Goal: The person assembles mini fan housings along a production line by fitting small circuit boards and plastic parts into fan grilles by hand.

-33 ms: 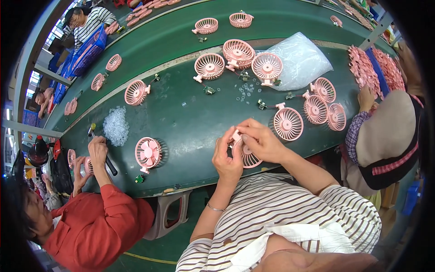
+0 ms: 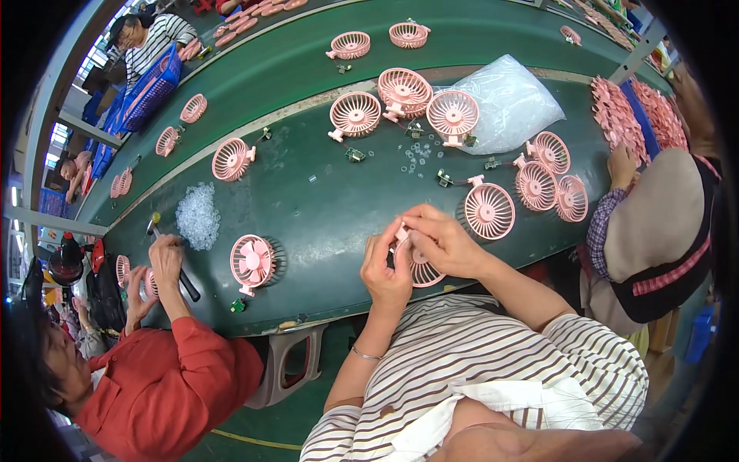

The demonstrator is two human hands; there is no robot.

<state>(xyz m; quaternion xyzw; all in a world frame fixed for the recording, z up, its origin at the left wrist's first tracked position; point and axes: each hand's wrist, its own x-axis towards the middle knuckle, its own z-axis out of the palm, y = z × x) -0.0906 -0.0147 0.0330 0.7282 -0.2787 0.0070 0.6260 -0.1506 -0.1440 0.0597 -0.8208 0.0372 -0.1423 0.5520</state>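
Note:
Close to the near edge of the table, a pink fan housing (image 2: 426,271) with a slotted round cage is held between my two hands. My left hand (image 2: 385,269) wraps its fingers round the neck side of the housing. The fingers of my right hand (image 2: 443,242) pinch at the small pale neck piece (image 2: 402,232) on top. My fingers hide much of the neck, and any small part between them cannot be made out. To the right lies another fan housing (image 2: 489,211) with a wired green circuit board (image 2: 445,179). A fan with pink blades (image 2: 252,260) rests to the left.
Several more housings (image 2: 356,114) lie farther back, by loose clear rings (image 2: 419,154) and a clear plastic bag (image 2: 512,104). A pile of clear rings (image 2: 198,215) sits left, near a red-sleeved co-worker's hand holding a hammer (image 2: 185,281). Another co-worker (image 2: 654,231) sits right.
My fingers have shifted very slightly on the neck of the fan housing. At left, the co-worker's hammer head has dipped a little. The rest looks the same.

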